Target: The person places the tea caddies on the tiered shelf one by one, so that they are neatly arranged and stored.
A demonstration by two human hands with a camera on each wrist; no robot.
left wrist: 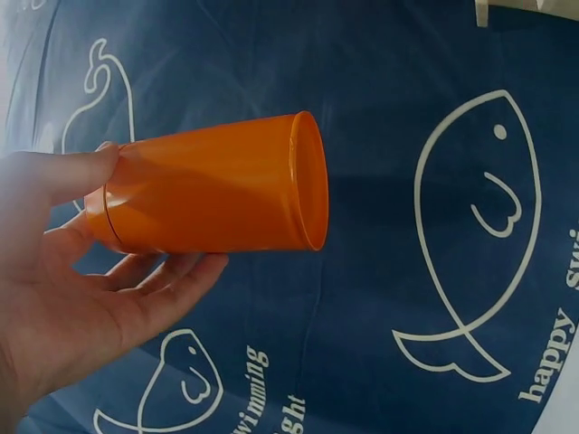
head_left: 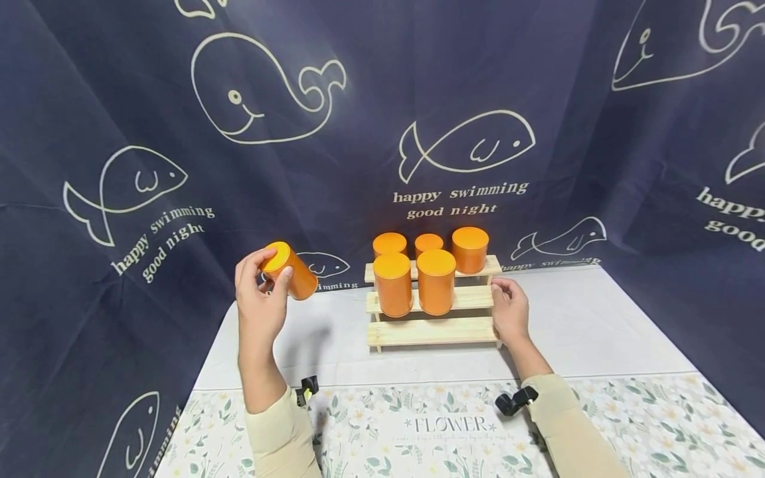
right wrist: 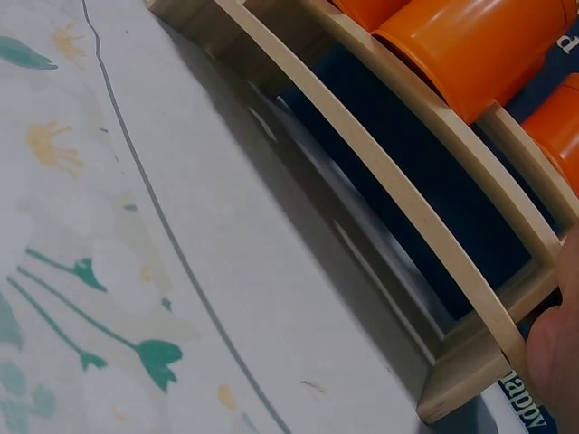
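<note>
An orange canister (head_left: pixel 301 282) is pinched near its lidded end by my left hand (head_left: pixel 259 295), raised and tilted to the left of the rack. In the left wrist view the canister (left wrist: pixel 217 185) lies sideways across the picture, thumb on one side and fingers on the other. My right hand (head_left: pixel 510 312) holds the right end of a three-tier wooden rack (head_left: pixel 433 330). On the rack's middle tier stand two orange canisters (head_left: pixel 436 289); three more, one of them smaller (head_left: pixel 429 243), stand on the top tier. The right wrist view shows only part of that hand (right wrist: pixel 556 334) at the rack's end.
The rack stands on a white table surface (head_left: pixel 574 318). A flower-print cloth (head_left: pixel 442 458) covers the near part. Dark blue curtains (head_left: pixel 358 166) with white fish and whale drawings hang behind and at both sides.
</note>
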